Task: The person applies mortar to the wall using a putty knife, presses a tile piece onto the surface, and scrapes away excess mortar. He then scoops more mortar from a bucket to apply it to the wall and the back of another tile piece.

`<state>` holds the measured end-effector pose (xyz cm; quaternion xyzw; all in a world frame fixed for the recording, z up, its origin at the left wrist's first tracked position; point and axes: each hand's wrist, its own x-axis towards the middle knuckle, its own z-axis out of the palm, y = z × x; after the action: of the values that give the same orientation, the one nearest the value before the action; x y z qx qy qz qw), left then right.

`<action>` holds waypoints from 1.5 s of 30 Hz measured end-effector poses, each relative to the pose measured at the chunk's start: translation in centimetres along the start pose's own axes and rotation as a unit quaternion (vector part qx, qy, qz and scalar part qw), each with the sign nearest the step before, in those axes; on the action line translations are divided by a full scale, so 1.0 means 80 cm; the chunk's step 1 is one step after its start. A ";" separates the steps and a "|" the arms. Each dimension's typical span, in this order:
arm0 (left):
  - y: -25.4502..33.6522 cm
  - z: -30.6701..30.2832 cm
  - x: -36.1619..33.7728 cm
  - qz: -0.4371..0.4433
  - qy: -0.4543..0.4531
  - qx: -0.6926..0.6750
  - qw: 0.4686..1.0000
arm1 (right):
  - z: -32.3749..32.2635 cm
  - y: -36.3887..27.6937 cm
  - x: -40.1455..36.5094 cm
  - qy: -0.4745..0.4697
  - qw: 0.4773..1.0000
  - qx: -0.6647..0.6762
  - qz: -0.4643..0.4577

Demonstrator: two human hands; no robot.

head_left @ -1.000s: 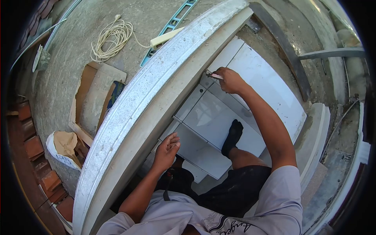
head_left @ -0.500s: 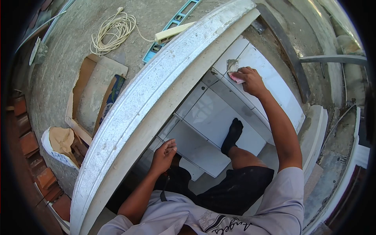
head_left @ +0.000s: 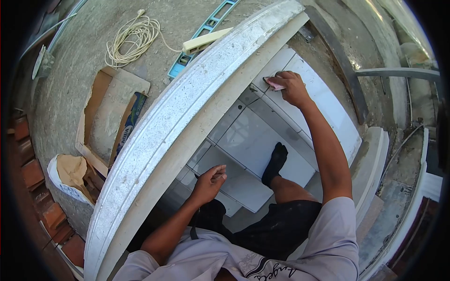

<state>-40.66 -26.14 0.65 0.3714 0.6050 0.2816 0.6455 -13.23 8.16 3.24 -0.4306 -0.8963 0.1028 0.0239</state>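
My right hand (head_left: 293, 89) is reached out to the upper right, its fingers pinching a crumpled pink-and-white piece (head_left: 275, 83), which looks like a scrap of packaging. That piece is pressed close against the white tile (head_left: 311, 86) of the top step, near a tile joint and the step's edge. Lower and to the left, my left hand (head_left: 209, 183) hovers over the tiled stairs (head_left: 241, 136) in a loose fist. Its fingers curl inward, and I cannot tell whether anything is inside them. My foot in a black sock (head_left: 275, 161) stands on a tiled step.
A curved concrete ledge (head_left: 187, 107) borders the stairs on the left. Beyond it lie a blue spirit level (head_left: 201, 35), a coiled cable (head_left: 136, 40), an opened cardboard box (head_left: 96, 103) and a torn paper bag (head_left: 70, 171). A dark curved strip (head_left: 340, 61) lies beyond the top step.
My right hand has shifted slightly up and left along the tile; the piece in it now looks folded together. My left hand has moved a little right. The view has shifted slightly.
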 end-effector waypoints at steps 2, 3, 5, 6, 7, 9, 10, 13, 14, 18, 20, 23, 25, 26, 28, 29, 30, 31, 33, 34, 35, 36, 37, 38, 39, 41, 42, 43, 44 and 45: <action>0.017 -0.001 0.000 -0.006 -0.010 -0.001 1.000 | 0.043 -0.015 -0.017 0.110 0.993 0.030 -0.026; 0.016 0.000 0.005 -0.009 -0.007 -0.005 1.000 | 0.042 -0.017 -0.031 0.079 0.996 0.038 -0.021; 0.017 0.001 0.007 -0.017 0.004 -0.012 1.000 | 0.026 -0.008 -0.040 -0.007 0.999 0.028 -0.025; 0.021 0.001 0.016 0.001 0.000 0.000 1.000 | 0.015 0.000 -0.041 -0.043 0.999 0.021 -0.024; 0.029 0.007 0.027 0.020 -0.001 0.009 1.000 | -0.001 0.001 -0.034 -0.077 0.997 0.030 0.002; 0.050 0.017 0.049 0.040 -0.010 -0.041 0.998 | 0.003 0.018 -0.013 0.020 0.998 0.035 0.042; 0.070 0.023 0.061 0.042 -0.014 -0.103 0.994 | 0.009 0.017 -0.006 0.085 0.994 0.028 0.067; 0.133 0.023 0.083 0.068 -0.018 -0.238 0.969 | 0.043 -0.029 -0.020 0.110 0.994 -0.017 0.006; 0.157 0.025 0.082 0.065 -0.009 -0.306 0.950 | 0.037 -0.032 -0.022 0.048 0.999 0.007 0.009; 0.234 0.036 0.117 0.033 0.017 -0.499 0.866 | 0.007 -0.011 -0.014 -0.036 0.996 0.065 0.058; 0.245 0.040 0.127 0.009 0.033 -0.536 0.844 | 0.007 -0.012 -0.005 0.036 0.996 0.026 0.077; 0.246 0.041 0.133 -0.003 0.046 -0.537 0.842 | 0.051 -0.019 -0.024 0.100 0.995 -0.007 -0.013; 0.245 0.040 0.132 -0.001 0.044 -0.534 0.844 | 0.061 -0.022 -0.037 0.104 0.994 -0.014 -0.024; 0.243 0.041 0.132 -0.003 0.050 -0.533 0.845 | 0.061 -0.029 -0.045 0.097 0.995 -0.021 -0.022; 0.245 0.044 0.136 0.005 0.058 -0.537 0.841 | 0.049 -0.035 -0.060 0.070 0.997 -0.027 -0.032; 0.246 0.045 0.135 0.001 0.056 -0.538 0.841 | 0.049 -0.039 -0.072 0.045 0.998 -0.022 -0.044; 0.247 0.045 0.134 -0.002 0.057 -0.538 0.841 | 0.047 -0.040 -0.077 0.022 0.998 -0.017 -0.058; 0.249 0.044 0.134 -0.004 0.059 -0.537 0.842 | 0.022 -0.043 -0.074 -0.040 0.998 0.024 -0.045; 0.246 0.043 0.136 0.003 0.061 -0.533 0.844 | 0.015 -0.018 -0.049 0.042 0.995 0.069 0.053; 0.245 0.045 0.137 0.004 0.061 -0.531 0.845 | 0.010 -0.011 -0.038 0.081 0.987 0.091 0.103; 0.242 0.046 0.138 0.005 0.062 -0.532 0.844 | 0.014 -0.010 -0.034 0.076 0.989 0.085 0.098; 0.240 0.045 0.139 0.005 0.061 -0.533 0.844 | 0.021 -0.013 -0.026 0.071 0.990 0.077 0.094; 0.239 0.044 0.140 0.006 0.059 -0.534 0.843 | 0.026 -0.021 -0.017 0.066 0.991 0.069 0.091; 0.240 0.044 0.141 0.005 0.058 -0.531 0.845 | 0.030 -0.029 -0.010 0.059 0.992 0.060 0.089; 0.243 0.044 0.139 0.005 0.060 -0.530 0.846 | 0.038 -0.046 -0.017 0.040 0.995 0.084 0.031; 0.243 0.044 0.135 0.000 0.060 -0.528 0.847 | 0.028 -0.054 -0.028 -0.031 0.992 0.124 0.013; 0.244 0.043 0.134 0.000 0.057 -0.528 0.847 | 0.023 -0.042 -0.027 -0.046 0.985 0.166 0.020; 0.245 0.042 0.135 0.002 0.056 -0.530 0.846 | 0.019 -0.019 -0.022 -0.004 0.984 0.167 0.069; 0.246 0.042 0.136 0.002 0.051 -0.530 0.846 | 0.015 0.010 -0.013 0.035 0.978 0.170 0.114; 0.244 0.042 0.134 0.000 0.051 -0.530 0.846 | -0.002 0.032 -0.003 0.079 0.966 0.194 0.151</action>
<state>-34.51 -6.82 10.51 -0.0419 0.3952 0.5782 0.7126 -11.10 9.55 2.86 -0.5546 -0.7794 0.2427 0.1615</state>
